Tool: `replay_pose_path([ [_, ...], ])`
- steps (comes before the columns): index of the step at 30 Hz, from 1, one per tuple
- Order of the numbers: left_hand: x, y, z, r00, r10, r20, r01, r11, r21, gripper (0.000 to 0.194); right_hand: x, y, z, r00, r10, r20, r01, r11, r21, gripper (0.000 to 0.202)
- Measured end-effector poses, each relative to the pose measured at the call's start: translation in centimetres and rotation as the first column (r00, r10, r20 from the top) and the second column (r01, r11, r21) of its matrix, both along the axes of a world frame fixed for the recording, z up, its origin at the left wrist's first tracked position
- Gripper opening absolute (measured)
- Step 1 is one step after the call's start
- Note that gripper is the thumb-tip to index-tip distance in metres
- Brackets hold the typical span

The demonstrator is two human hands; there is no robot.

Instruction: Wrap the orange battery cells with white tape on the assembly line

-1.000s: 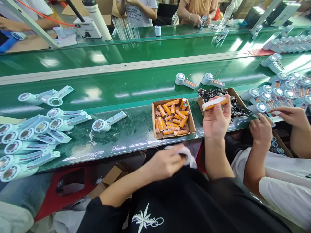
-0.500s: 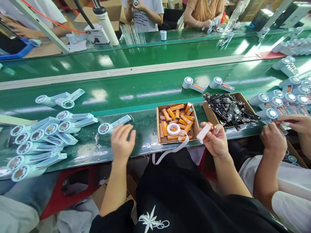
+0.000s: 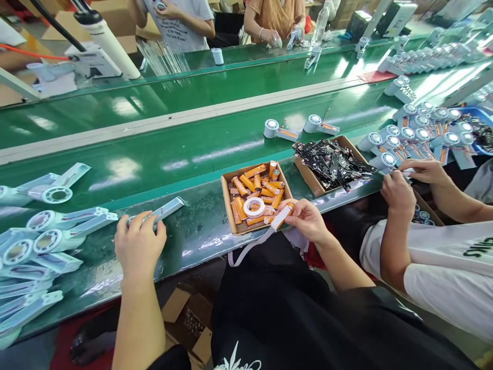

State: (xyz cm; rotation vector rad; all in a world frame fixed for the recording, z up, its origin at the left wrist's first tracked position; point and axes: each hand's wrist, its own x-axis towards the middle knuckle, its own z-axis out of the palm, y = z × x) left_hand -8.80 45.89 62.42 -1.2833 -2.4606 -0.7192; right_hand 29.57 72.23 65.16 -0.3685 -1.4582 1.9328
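My left hand (image 3: 140, 244) is curled over the round head of a light-blue handheld fan housing (image 3: 168, 208), whose open handle points right. That round head is mostly hidden under my fingers. Between the thumb and fingers of my right hand (image 3: 308, 221) is an orange cylindrical battery (image 3: 283, 216) with a white strip along its side. It is held over the front right corner of a cardboard box (image 3: 227, 198) of orange batteries. A roll of white tape (image 3: 254, 207) lies on those batteries, and a loose white ribbon (image 3: 246, 252) hangs past the table edge.
Several light-blue fan housings (image 3: 46, 241) are piled at left. A box of black circuit boards (image 3: 333, 162) stands right of the batteries. Two fan housings (image 3: 283, 131) sit on the green conveyor (image 3: 215, 118). A co-worker's hands (image 3: 404, 185) work at right, near more housings.
My left hand has moved left onto the fan housing and closed over its head. The right hand has brought the battery closer to the battery box. The whole view has turned rightward.
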Motion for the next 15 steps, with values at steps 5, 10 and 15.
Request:
replay_pose_path([
  [5, 1.1, 1.0, 1.5, 0.967, 0.047, -0.251, -0.046, 0.999, 0.008, 0.023, 0.5, -1.4, 0.6, 1.000, 0.006, 0.022, -0.007, 0.998, 0.059, 0.032],
  [10, 11.6, 3.2, 4.9, 0.912, -0.341, -0.227, 0.385, 0.903, 0.190, 0.031, 0.4, -3.5, 0.6, 0.982, 0.131, 0.134, -0.147, 0.982, 0.118, 0.060],
  [15, 21.4, 5.4, 6.0, 0.707, -0.707, -0.030, 0.688, 0.677, 0.263, 0.032, -0.3, -5.4, 0.4, 0.933, 0.260, 0.249, -0.337, 0.877, 0.343, 0.060],
])
